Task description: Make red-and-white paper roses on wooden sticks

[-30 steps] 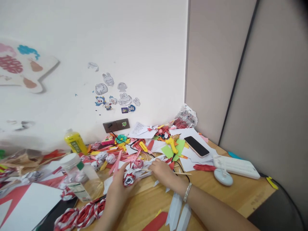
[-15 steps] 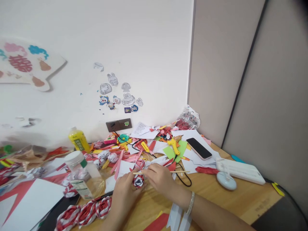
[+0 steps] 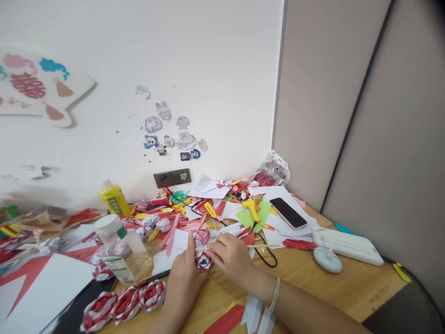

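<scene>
Worktop of wood, paper-strewn, against a white wall with stickers, beside a grey partition. My right grip pinches a thin stick beside a paper rose; my left grip curls about the rose, whether clamped I cannot tell.

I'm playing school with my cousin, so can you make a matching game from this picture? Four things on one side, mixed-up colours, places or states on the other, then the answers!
Things:
1. glue gun
2. smartphone
3. thin stick
4. clear jar

Clues:
A. pinched in the right hand
B. topped by a white lid
C. yellow, lying on green paper
D. dark and face up

Right pairs: 1-C, 2-D, 3-A, 4-B
</scene>
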`<state>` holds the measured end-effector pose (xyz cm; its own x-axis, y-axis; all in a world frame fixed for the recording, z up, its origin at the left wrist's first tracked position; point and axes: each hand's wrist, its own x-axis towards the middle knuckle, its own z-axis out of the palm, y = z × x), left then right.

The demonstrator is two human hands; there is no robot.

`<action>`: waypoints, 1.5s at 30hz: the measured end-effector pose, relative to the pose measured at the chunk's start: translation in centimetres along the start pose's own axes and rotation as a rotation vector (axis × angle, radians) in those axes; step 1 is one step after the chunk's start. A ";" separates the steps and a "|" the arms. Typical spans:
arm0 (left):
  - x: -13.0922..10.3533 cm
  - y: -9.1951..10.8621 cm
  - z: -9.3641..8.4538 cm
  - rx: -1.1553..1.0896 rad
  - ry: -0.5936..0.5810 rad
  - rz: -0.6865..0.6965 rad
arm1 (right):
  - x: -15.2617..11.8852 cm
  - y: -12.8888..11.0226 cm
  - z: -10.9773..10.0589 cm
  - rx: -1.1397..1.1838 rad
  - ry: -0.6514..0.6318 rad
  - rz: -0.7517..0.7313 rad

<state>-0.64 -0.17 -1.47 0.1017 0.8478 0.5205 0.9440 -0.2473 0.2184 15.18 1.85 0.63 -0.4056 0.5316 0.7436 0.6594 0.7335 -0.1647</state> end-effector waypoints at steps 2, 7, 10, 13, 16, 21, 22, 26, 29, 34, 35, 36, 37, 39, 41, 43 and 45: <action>-0.1 0.1 -0.1 0.038 0.050 0.067 | 0.0 -0.1 0.0 -0.021 -0.003 -0.013; 0.0 0.3 -0.3 0.080 0.118 0.139 | -0.2 -0.1 0.1 -0.032 0.001 -0.053; 0.1 0.4 -0.3 0.076 0.134 0.147 | -0.3 0.2 0.2 -0.082 0.013 -0.080; 0.1 0.4 -0.3 0.078 0.132 0.152 | -0.5 0.5 0.5 -0.175 -0.027 -0.144; 0.0 0.4 -0.2 0.080 0.123 0.152 | -0.6 0.9 0.9 -0.231 -0.057 -0.206; -0.3 0.4 -0.3 0.082 0.121 0.151 | -0.7 1.2 1.2 -0.230 -0.130 -0.260; -0.3 0.4 -0.3 0.082 0.119 0.152 | -0.7 1.2 1.2 -0.226 -0.151 -0.266; -0.2 0.4 -0.3 0.089 0.109 0.155 | -0.5 1.0 0.8 -0.239 -0.233 -0.266; -0.2 0.4 -0.2 0.090 0.108 0.152 | -0.4 0.9 0.5 -0.248 -0.290 -0.246; -0.2 0.6 -0.3 0.097 0.107 0.150 | -0.1 0.8 0.2 -0.154 -0.316 -0.130; -0.1 0.7 -0.4 0.103 0.112 0.150 | 0.0 0.8 0.1 -0.123 -0.295 -0.088; -0.1 0.7 -0.5 0.111 0.119 0.149 | 0.1 0.8 0.0 -0.089 -0.265 -0.049; 0.0 0.8 -0.5 0.117 0.123 0.146 | 0.1 0.8 -0.1 -0.055 -0.229 -0.018; 0.0 0.9 -0.7 0.122 0.120 0.138 | 0.2 0.8 -0.1 0.002 -0.159 0.001; 0.0 0.9 -0.9 0.120 0.102 0.135 | 0.1 0.8 -0.1 0.030 -0.103 -0.032; 0.0 1.0 -1.0 0.124 0.095 0.134 | 0.0 0.7 0.1 0.021 -0.063 -0.062; -0.1 1.0 -1.0 0.134 0.106 0.142 | -0.2 0.7 0.3 -0.006 -0.032 -0.089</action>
<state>-0.05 -0.94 -0.44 0.2094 0.7532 0.6236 0.9566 -0.2900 0.0291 15.55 2.39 0.22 -0.4828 0.4780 0.7338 0.6235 0.7760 -0.0953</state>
